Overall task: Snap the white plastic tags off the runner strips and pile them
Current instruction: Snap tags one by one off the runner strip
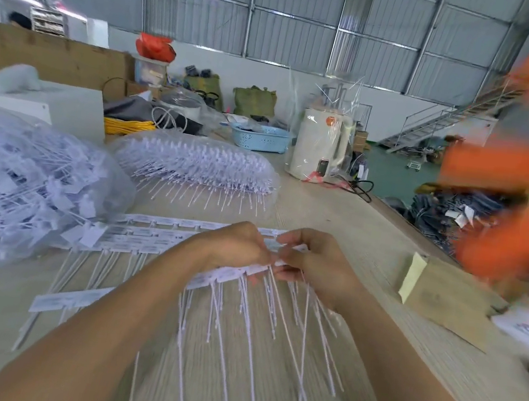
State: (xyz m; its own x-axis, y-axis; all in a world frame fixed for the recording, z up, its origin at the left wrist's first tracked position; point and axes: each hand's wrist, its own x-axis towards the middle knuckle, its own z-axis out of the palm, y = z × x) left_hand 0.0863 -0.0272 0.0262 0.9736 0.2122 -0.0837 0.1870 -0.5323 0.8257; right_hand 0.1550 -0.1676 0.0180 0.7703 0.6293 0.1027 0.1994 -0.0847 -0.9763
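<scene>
Mid-table: my left hand [235, 247] and right hand [312, 263] pinch the white plastic tag strip [220, 274]; best snapped by twisting close to the runner.

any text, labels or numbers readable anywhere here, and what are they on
None can be read.
White tags on the runner strip: grey printed lines, too blurred.
Loose tag strip on the table: print too faint.
White kettle: small dark mark near its top and an orange sticker, both illegible.
White sheet at the right edge: a small logo, too blurred.
</scene>
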